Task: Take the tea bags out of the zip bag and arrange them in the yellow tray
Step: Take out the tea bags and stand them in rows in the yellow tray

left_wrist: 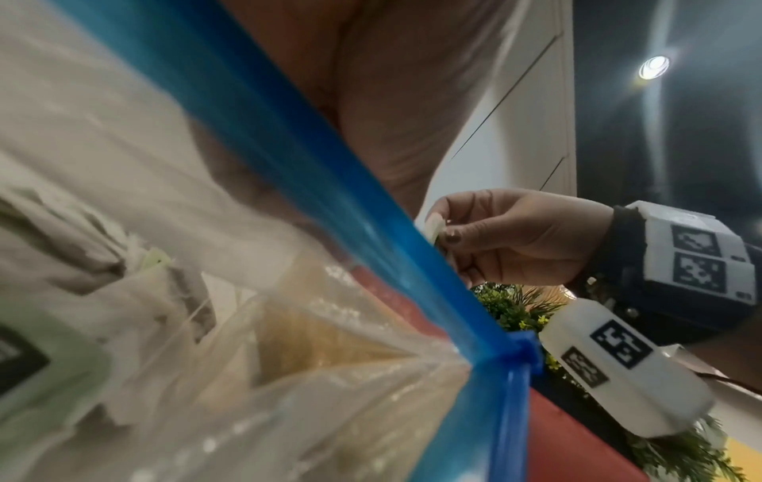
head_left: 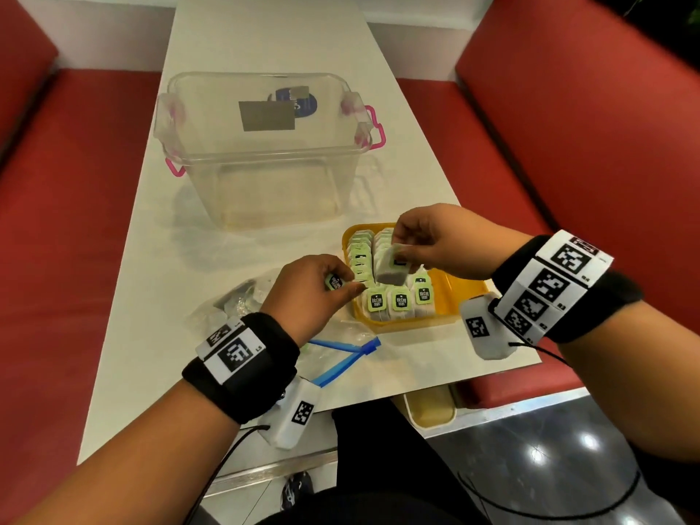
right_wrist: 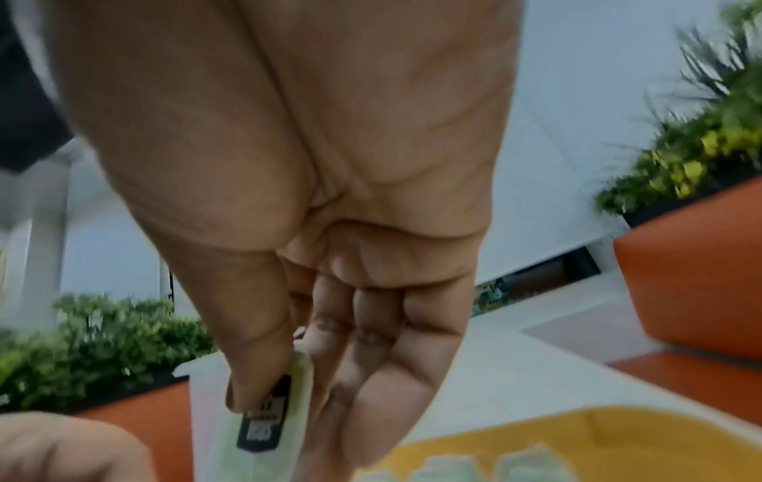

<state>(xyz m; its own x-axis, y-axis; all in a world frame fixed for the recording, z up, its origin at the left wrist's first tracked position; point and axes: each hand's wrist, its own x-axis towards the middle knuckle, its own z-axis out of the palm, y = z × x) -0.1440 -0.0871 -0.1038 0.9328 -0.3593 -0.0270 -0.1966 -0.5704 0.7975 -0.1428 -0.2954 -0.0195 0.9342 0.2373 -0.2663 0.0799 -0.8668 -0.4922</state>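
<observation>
The yellow tray sits on the white table at the near right, with rows of green-tagged tea bags standing in its left half. My right hand hovers over the rows and pinches one tea bag by its top, thumb on its tag. Just left of the tray, my left hand pinches a green tea bag tag. The clear zip bag, with its blue zip strip open, lies under my left wrist; tea bags show inside it.
A big clear plastic bin with pink handles stands behind the tray at mid-table. Red benches flank the table on both sides. The table's near edge runs close under my wrists.
</observation>
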